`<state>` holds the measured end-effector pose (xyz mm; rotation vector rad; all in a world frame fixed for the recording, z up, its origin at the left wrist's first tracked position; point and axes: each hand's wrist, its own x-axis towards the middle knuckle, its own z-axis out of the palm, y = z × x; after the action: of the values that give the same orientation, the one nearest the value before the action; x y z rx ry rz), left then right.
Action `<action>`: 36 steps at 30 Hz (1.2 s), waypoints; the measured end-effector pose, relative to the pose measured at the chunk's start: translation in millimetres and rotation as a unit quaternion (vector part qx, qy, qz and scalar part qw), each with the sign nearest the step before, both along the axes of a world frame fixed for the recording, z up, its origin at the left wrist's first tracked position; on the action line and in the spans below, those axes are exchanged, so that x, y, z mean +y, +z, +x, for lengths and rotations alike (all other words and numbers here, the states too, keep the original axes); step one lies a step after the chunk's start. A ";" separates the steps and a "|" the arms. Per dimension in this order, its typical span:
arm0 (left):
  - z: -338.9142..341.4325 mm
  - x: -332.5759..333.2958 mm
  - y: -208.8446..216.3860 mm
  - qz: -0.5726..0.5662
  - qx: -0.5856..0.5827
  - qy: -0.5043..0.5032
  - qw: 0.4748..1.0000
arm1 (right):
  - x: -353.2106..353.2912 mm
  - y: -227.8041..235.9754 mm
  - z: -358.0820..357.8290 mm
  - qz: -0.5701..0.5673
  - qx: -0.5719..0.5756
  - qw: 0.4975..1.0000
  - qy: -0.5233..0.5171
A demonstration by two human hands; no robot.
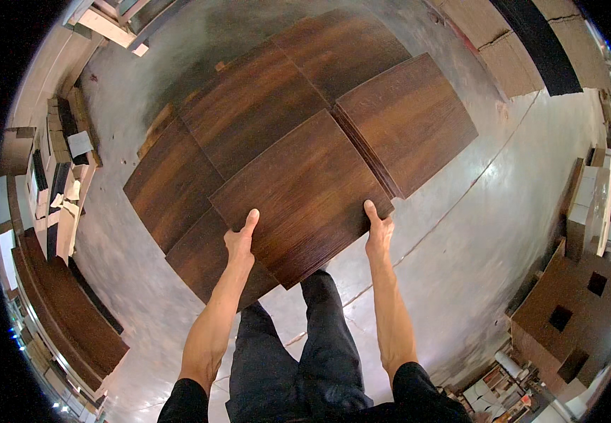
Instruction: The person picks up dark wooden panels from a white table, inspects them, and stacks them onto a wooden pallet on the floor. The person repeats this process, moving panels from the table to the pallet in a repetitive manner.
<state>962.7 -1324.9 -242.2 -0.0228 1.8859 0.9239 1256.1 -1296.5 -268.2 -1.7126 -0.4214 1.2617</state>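
Observation:
A dark brown wood-grain panel (305, 190) lies in front of me, at the near side of a group of similar panels. My left hand (240, 238) grips its left edge, thumb on top and the other fingers hidden beneath. At the right edge, my right hand (379, 229) holds it the same way, thumb on the upper face. Beyond it, another stack of brown panels (407, 120) sits to the right, a narrow gap between them. More panels (249, 106) spread out behind and to the left, edge to edge. Whether the held piece is one board or several cannot be told.
Grey concrete floor (453, 261) surrounds the panels. Wooden pieces and cardboard (65, 183) stand at the left, near long brown boards (72, 310). A brown board with square cut-outs (566, 310) is at the right. Cardboard packs with a black band (531, 42) lie at the far right.

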 end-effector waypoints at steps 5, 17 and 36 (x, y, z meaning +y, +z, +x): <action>8.9 10.2 -6.1 -0.082 0.062 -0.008 0.995 | 12.3 2.6 7.8 -0.011 -0.003 1.000 -0.028; -4.7 20.3 -15.1 -0.142 0.082 -0.211 0.964 | 17.3 -10.2 20.6 -0.001 -0.010 0.998 -0.065; 10.9 10.6 -17.5 0.015 -0.101 -0.145 0.984 | -38.4 -9.0 -23.6 -0.120 -0.087 0.986 -0.070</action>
<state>973.7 -1314.3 -259.7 0.1659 1.6340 0.7216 1232.4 -1334.8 -277.2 -2.0299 -0.2533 1.0997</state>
